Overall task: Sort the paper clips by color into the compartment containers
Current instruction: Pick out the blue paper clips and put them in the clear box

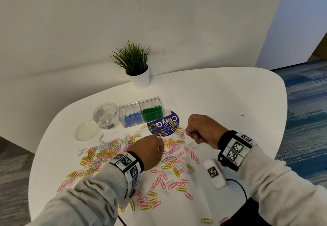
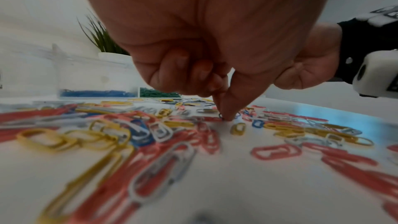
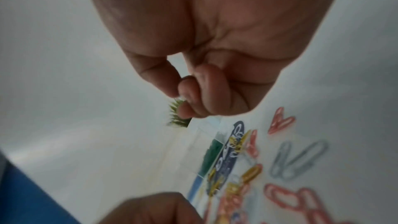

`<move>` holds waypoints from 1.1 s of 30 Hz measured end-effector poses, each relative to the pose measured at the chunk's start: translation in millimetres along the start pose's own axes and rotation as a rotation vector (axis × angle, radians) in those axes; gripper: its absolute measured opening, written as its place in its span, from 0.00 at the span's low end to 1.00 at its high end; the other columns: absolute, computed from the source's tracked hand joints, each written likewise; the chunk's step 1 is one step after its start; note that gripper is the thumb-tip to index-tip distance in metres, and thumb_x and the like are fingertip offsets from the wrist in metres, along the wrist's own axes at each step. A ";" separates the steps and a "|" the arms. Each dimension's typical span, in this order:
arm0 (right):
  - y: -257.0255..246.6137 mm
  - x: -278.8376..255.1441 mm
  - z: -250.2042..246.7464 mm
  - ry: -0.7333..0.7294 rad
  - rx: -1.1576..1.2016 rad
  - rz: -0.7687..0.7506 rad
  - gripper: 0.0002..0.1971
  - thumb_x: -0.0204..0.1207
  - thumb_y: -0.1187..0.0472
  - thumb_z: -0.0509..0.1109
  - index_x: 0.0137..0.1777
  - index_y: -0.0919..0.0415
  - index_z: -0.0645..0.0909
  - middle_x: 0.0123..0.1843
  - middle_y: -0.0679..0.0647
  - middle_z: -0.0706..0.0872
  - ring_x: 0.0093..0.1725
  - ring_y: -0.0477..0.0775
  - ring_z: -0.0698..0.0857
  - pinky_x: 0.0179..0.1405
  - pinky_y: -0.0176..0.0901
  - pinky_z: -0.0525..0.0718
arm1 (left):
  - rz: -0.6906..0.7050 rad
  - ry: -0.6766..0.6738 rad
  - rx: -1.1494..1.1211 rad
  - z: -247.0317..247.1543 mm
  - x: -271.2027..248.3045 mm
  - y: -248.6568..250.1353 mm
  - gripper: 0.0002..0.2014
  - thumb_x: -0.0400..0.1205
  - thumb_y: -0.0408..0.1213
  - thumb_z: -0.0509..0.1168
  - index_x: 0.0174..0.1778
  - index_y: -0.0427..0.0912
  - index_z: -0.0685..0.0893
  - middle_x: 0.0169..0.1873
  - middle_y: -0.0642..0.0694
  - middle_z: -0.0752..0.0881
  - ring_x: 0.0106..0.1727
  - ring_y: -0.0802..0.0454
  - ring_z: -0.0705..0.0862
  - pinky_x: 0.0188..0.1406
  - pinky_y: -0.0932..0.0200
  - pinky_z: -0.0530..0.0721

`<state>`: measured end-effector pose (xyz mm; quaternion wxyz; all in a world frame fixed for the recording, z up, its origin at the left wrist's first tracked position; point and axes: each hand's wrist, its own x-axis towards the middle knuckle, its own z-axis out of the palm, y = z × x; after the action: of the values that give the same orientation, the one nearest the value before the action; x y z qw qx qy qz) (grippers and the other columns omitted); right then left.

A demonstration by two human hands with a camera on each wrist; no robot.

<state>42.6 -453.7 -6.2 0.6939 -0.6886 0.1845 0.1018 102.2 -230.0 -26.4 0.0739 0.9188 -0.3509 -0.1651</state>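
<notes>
Here, taking the two-compartment container [image 1: 140, 113] as the landmark, a round clear tub [image 1: 105, 115] and its lid [image 1: 86, 130] are sitting to its left on the white desk [image 1: 221, 102], while the scattered paper clips [image 1: 134, 156] are lying in front of it. Toward the viewer from the container, the left hand [image 1: 149, 150] is pressing its grip down into the pile, thumb and forefinger closing narrowly on a blue clip [image 2: 221, 116]. Right of the container, the right hand [image 1: 201, 130] is hovering with its grip curled tight around something dark; what it is I cannot tell.
</notes>
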 end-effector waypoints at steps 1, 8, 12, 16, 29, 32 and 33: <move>-1.3 -0.1 -0.8 0.024 0.063 -0.008 0.11 0.73 0.77 0.58 0.37 0.60 0.69 0.34 0.64 0.78 0.25 0.52 0.67 0.21 0.37 0.61 | -0.012 -0.016 -0.017 -0.9 -0.3 -1.3 0.04 0.81 0.42 0.63 0.46 0.54 0.83 0.49 0.55 0.82 0.51 0.54 0.82 0.48 0.61 0.80; -28.5 16.6 22.7 0.051 0.003 -0.034 0.09 0.76 0.75 0.57 0.43 0.65 0.77 0.33 0.57 0.77 0.28 0.51 0.70 0.25 0.42 0.66 | -0.195 0.147 -0.392 -40.7 -4.2 -29.8 0.08 0.82 0.39 0.63 0.39 0.41 0.80 0.37 0.48 0.83 0.38 0.52 0.79 0.36 0.55 0.77; -70.8 49.7 69.7 0.023 -0.230 -0.134 0.09 0.79 0.69 0.61 0.41 0.61 0.80 0.33 0.53 0.79 0.29 0.49 0.74 0.28 0.39 0.71 | -0.342 0.374 -0.483 -74.8 10.3 -71.8 0.08 0.80 0.37 0.66 0.36 0.39 0.83 0.33 0.47 0.84 0.36 0.48 0.80 0.34 0.57 0.77; -107.2 89.6 117.8 -0.013 -0.259 -0.168 0.08 0.80 0.65 0.65 0.53 0.66 0.84 0.45 0.55 0.86 0.41 0.51 0.83 0.45 0.46 0.84 | -0.379 0.402 -0.335 -103.7 31.2 -89.8 0.05 0.79 0.35 0.65 0.42 0.41 0.85 0.42 0.47 0.87 0.45 0.46 0.83 0.43 0.57 0.79; -41.6 22.1 67.0 -0.359 -1.307 -0.308 0.11 0.79 0.61 0.66 0.52 0.48 0.88 0.49 0.42 0.87 0.46 0.41 0.81 0.48 0.40 0.79 | 0.047 0.209 -0.051 -66.0 -13.5 -47.8 0.11 0.84 0.39 0.62 0.59 0.53 0.86 0.55 0.54 0.86 0.51 0.55 0.82 0.53 0.59 0.81; -18.2 10.2 56.3 -0.372 -1.386 -0.324 0.10 0.79 0.59 0.69 0.56 0.47 0.88 0.48 0.43 0.82 0.47 0.45 0.80 0.47 0.40 0.78 | 0.148 0.062 0.013 -34.1 -22.2 -15.0 0.10 0.83 0.46 0.65 0.58 0.54 0.87 0.49 0.55 0.85 0.47 0.56 0.80 0.46 0.61 0.77; -13.2 9.8 55.8 -0.364 -1.392 -0.347 0.10 0.79 0.58 0.69 0.56 0.47 0.87 0.46 0.42 0.80 0.46 0.45 0.78 0.45 0.40 0.76 | 0.153 0.038 0.022 -24.4 -22.0 -7.5 0.10 0.83 0.47 0.65 0.58 0.54 0.87 0.49 0.54 0.86 0.48 0.54 0.81 0.45 0.60 0.78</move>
<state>63.2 -399.8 1.1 0.1225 -0.9608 -0.1523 0.1966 100.2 -209.2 0.0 0.0828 0.8931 -0.4203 -0.1375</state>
